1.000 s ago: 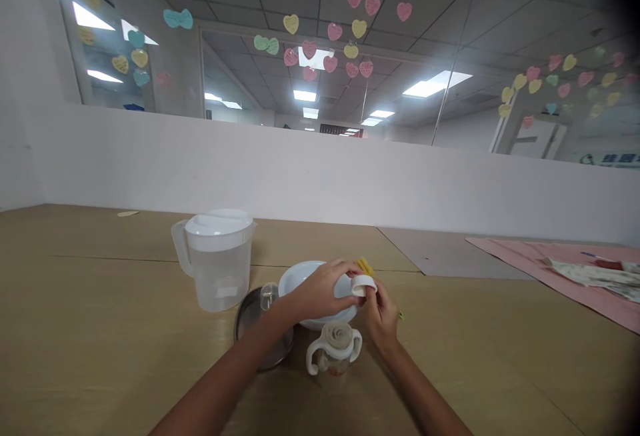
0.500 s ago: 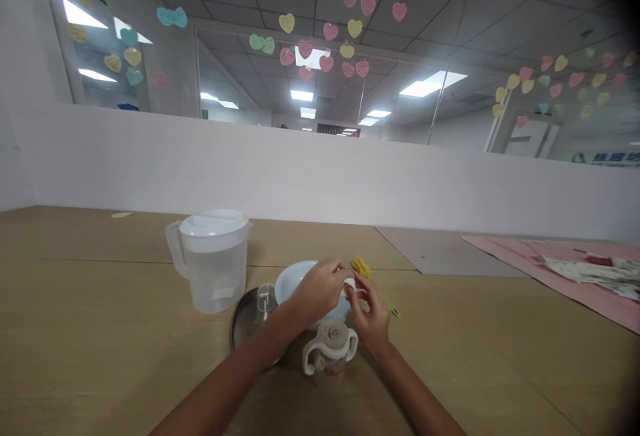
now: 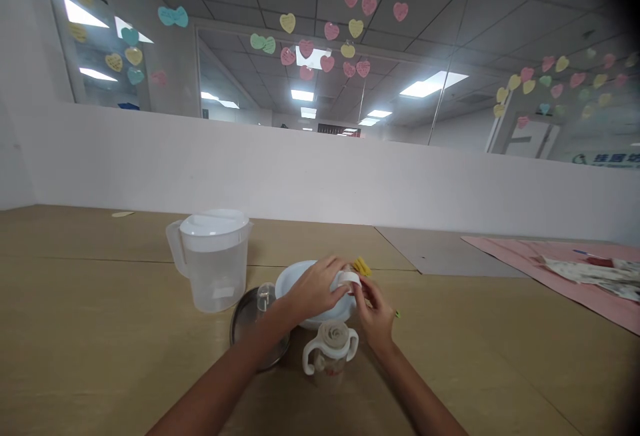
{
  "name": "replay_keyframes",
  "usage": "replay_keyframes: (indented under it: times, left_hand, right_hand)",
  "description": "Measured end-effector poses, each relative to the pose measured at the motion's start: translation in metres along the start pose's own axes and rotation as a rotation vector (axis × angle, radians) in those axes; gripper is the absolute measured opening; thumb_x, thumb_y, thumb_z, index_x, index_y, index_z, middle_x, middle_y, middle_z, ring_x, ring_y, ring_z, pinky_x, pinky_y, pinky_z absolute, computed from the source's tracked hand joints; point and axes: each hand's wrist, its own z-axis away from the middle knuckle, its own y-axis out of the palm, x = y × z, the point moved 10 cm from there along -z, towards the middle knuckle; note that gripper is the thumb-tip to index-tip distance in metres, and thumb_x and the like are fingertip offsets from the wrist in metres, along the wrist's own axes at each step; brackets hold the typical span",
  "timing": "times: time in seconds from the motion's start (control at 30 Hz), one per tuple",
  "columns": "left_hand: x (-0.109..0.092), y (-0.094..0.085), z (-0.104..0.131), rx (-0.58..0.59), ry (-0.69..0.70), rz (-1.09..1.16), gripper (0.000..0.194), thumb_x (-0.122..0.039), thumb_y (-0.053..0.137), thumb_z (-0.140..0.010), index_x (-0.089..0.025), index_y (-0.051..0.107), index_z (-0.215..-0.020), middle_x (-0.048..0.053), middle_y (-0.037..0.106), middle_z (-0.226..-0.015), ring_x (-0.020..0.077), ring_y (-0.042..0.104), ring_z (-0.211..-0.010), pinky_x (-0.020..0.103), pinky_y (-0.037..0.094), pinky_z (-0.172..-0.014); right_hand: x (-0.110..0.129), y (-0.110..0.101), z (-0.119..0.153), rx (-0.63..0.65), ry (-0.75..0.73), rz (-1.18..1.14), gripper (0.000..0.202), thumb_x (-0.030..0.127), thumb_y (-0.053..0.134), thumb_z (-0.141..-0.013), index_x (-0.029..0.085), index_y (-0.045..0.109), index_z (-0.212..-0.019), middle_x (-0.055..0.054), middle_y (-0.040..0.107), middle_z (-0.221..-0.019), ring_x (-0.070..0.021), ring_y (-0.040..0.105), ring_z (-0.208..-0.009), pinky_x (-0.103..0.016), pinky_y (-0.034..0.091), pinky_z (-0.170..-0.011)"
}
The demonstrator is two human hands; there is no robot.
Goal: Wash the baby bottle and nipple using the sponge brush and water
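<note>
Over the white bowl [image 3: 290,279], my left hand [image 3: 316,288] and my right hand [image 3: 375,314] hold a white bottle collar ring [image 3: 349,278] between them. Something translucent shows inside the ring, too small to make out. The left fingers close on its far left side; the right thumb and fingers pinch its right edge. Just below, a clear baby bottle [image 3: 331,353] with two white handles stands upright on the table. A clear cap [image 3: 266,296] rests on a round metal tray [image 3: 241,329], which my left forearm partly covers.
A lidded clear pitcher [image 3: 216,276] with liquid stands at the left. Beyond the hands lies a yellow item [image 3: 361,266]; a green tip [image 3: 397,314] shows beside my right hand. At the right, a pink cloth [image 3: 525,266] carries patterned fabric [image 3: 590,273]. A white wall closes off the back.
The white ring has turned, so more of it shows between my hands. My left hand has flattened slightly, and my right hand has shifted a little right and down.
</note>
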Motion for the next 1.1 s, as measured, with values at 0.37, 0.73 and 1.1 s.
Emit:
replay_keyframes:
  times: [0.37, 0.73, 1.1]
  left_hand:
    - [0.002, 0.015, -0.001, 0.123, 0.015, -0.067, 0.02, -0.014, 0.036, -0.084, -0.017, 0.052, -0.095, 0.005, 0.054, -0.094, 0.0159, 0.051, -0.087, 0.028, 0.042, -0.078]
    - [-0.007, 0.013, 0.002, 0.152, 0.005, -0.303, 0.013, -0.012, 0.046, -0.071, -0.019, 0.05, -0.082, 0.003, 0.056, -0.085, 0.0167, 0.052, -0.075, 0.027, 0.041, -0.061]
    - [-0.007, 0.006, 0.002, 0.042, 0.013, -0.205, 0.02, -0.023, 0.035, -0.086, -0.019, 0.049, -0.1, 0.004, 0.057, -0.093, 0.0158, 0.054, -0.083, 0.027, 0.043, -0.07]
  right_hand:
    - [-0.007, 0.026, 0.004, 0.21, 0.191, -0.234, 0.027, 0.037, 0.052, -0.08, 0.017, 0.051, -0.097, -0.009, 0.064, -0.093, -0.0174, 0.062, -0.082, -0.031, 0.053, -0.071]
    - [0.006, 0.021, 0.008, 0.207, 0.001, -0.021, 0.013, 0.029, 0.046, -0.082, 0.019, 0.053, -0.088, -0.004, 0.063, -0.072, -0.013, 0.061, -0.059, -0.024, 0.051, -0.055]
    - [0.001, 0.01, 0.002, 0.124, 0.014, -0.081, 0.027, 0.029, 0.042, -0.085, 0.017, 0.048, -0.109, -0.011, 0.058, -0.103, -0.016, 0.06, -0.088, -0.028, 0.052, -0.071]
